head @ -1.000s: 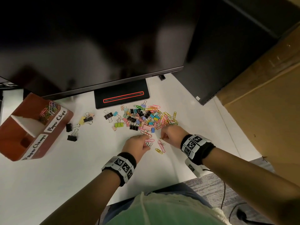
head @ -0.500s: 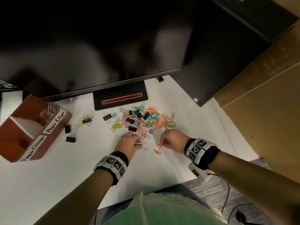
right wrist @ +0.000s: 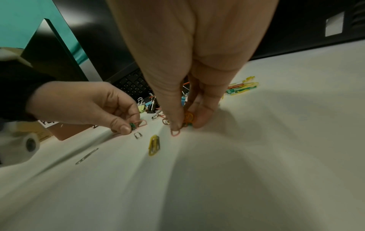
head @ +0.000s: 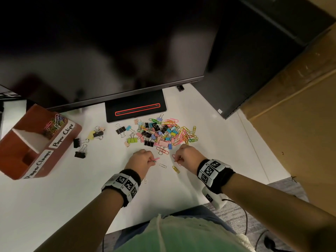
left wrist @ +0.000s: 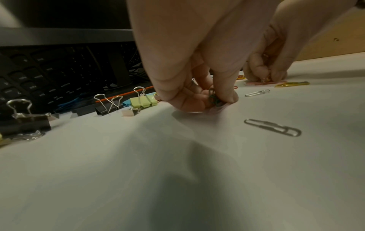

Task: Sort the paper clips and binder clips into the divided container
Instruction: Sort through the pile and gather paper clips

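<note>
Both hands have drawn back toward the person since a second ago, away from the edge of the clip pile and onto the bare white desk.

From the head view, the white desk [head: 54, 206] carries a dark monitor [head: 101, 51] on a black stand with a red-outlined slot [head: 135, 109], with a second dark screen to the right and brown cardboard beyond it. The mixed pile of paper clips and binder clips [head: 161, 132] lies just in front of the stand. A few black binder clips [head: 80, 154] sit apart to the left, near the red divided container [head: 27, 142], whose far compartment, labelled "Paper Clips", already holds coloured clips; the near one reads "Paper Clamps". The left hand [head: 141, 160] is curled, knuckles up, pinching a pink paper clip [head: 156, 159]. The right hand [head: 187, 157] is likewise curled over clips on the desk. A silver paper clip [head: 162, 165] and a yellow paper clip [head: 175, 169] lie between the hands.

The left wrist view shows the thumb and fingers [left wrist: 225, 92] closed on a green clip [left wrist: 214, 97] low against the desk, with the pink clip only a blur beneath them; a lime binder clip [left wrist: 143, 101] and a keyboard [left wrist: 39, 81] are behind.

The right wrist view shows the right hand's fingertips [right wrist: 175, 123] clamped together on an orange paper clip [right wrist: 188, 118], with a pink clip [right wrist: 174, 132] on the desk just below them.
</note>
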`<move>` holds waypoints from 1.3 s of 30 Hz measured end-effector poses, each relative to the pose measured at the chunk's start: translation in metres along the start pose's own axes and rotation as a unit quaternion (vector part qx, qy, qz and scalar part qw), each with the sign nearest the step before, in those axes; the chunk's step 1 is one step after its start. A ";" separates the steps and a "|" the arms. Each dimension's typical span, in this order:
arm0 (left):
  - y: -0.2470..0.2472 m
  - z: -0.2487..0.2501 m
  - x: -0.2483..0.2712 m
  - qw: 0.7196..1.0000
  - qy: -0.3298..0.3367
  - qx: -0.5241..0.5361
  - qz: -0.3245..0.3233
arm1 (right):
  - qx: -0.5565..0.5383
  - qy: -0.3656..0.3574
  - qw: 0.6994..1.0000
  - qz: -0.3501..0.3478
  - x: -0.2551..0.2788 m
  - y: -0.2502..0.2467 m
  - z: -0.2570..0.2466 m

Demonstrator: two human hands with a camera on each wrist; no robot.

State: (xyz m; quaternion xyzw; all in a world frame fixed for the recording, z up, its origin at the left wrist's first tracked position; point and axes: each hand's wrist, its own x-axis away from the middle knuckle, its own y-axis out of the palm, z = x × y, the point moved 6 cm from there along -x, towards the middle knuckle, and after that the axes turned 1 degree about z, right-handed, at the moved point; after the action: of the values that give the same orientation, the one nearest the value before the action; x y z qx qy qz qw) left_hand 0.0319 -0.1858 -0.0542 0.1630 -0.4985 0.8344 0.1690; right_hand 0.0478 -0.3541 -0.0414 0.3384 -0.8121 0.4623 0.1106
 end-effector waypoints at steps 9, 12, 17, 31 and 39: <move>0.003 0.001 0.002 0.999 0.010 -0.034 0.000 | 0.012 0.000 1.000 -0.005 -0.014 -0.008 -0.006; 0.002 -0.003 0.006 0.999 0.010 -0.026 0.016 | 0.036 0.005 0.999 -0.022 -0.017 -0.008 -0.007; 0.003 -0.003 0.007 1.000 -0.008 -0.015 0.013 | 0.094 0.003 0.994 -0.054 -0.020 -0.004 -0.012; -0.007 -0.003 0.010 1.000 0.011 -0.008 -0.014 | 0.071 -0.030 0.995 -0.056 -0.014 0.002 -0.017; -0.084 -0.038 0.027 0.973 -0.030 0.186 0.132 | 0.081 -0.051 0.994 -0.057 -0.025 -0.018 -0.064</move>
State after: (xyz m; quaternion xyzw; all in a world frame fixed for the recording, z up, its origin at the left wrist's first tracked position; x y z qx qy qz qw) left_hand 0.0413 -0.1112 0.0058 0.1498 -0.3569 0.9220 0.0093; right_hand 0.0690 -0.2962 -0.0065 0.4154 -0.7558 0.5017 0.0675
